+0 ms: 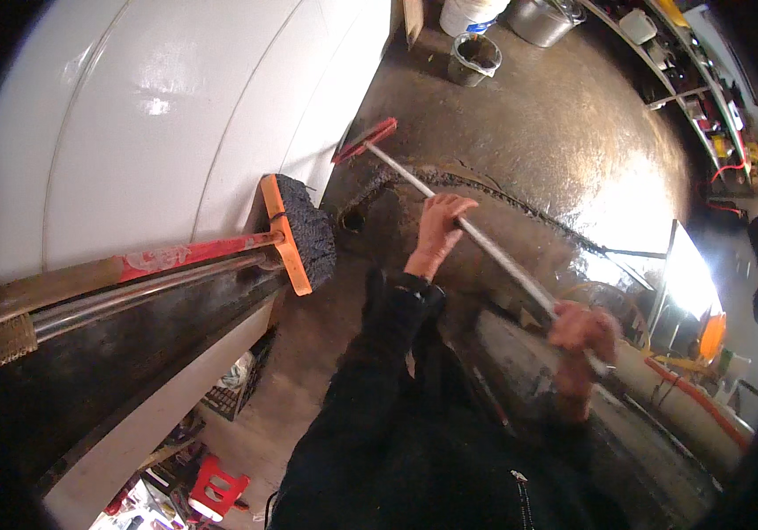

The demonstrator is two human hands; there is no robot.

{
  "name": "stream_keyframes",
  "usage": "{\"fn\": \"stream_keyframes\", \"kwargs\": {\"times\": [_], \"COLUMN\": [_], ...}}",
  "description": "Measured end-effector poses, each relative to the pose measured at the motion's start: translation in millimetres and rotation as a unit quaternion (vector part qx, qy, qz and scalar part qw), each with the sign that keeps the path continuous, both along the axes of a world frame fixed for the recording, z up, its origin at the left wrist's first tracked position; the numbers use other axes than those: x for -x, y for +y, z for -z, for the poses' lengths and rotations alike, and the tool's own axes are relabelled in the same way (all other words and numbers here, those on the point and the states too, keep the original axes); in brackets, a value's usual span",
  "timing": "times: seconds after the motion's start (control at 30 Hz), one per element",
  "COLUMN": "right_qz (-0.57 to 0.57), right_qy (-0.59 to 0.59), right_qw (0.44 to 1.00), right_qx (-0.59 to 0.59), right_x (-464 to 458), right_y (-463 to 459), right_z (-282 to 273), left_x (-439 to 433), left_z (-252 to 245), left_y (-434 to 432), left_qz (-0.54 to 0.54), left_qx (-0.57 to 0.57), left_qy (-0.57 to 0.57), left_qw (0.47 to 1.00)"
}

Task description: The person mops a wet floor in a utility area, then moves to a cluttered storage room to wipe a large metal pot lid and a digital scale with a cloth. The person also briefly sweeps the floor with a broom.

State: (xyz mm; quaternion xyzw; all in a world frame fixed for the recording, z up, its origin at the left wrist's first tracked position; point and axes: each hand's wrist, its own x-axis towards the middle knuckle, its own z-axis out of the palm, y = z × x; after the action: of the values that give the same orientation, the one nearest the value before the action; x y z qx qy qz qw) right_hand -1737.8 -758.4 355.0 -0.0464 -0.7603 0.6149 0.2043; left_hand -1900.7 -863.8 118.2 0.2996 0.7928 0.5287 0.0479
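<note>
Both of my hands hold the pale handle of a push broom with a red head (364, 140). My left hand (442, 228) wraps the handle about midway along what shows. Nearer the upper end, my right hand (584, 328) grips it, slightly blurred. The red head rests low against the foot of the white wall panel, on the dark, wet-looking floor. Left of my left hand stands another push broom with an orange block and dark bristles (288, 235), its red and brown handle running to the left.
A white wall panel (154, 119) rises on the left. Farther off stand a small bucket (475, 59), a white bucket (468, 16) and a metal pot (541, 23). Shelves (690, 99) line the right. A large pipe (684, 397) lies at lower right, a red plastic item (216, 490) at lower left.
</note>
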Motion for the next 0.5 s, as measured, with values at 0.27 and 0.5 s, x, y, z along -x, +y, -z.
{"fn": "stream_keyframes", "kwargs": {"times": [0.27, 0.5], "right_qz": [-0.063, -0.193], "right_qy": [-0.033, -0.147], "right_qw": [0.991, 0.967], "right_qx": [0.113, 0.078], "right_x": [-8.1, -16.1], "right_y": [-10.5, 7.1], "right_z": [-7.4, -43.5], "left_x": [-64.5, -93.6], "left_z": [32.5, -7.5], "left_y": [-32.1, -46.4], "left_qz": [-0.069, -0.084], "left_qx": [0.031, 0.068], "left_qy": [-0.057, -0.05], "left_qw": [0.996, 0.993]}}
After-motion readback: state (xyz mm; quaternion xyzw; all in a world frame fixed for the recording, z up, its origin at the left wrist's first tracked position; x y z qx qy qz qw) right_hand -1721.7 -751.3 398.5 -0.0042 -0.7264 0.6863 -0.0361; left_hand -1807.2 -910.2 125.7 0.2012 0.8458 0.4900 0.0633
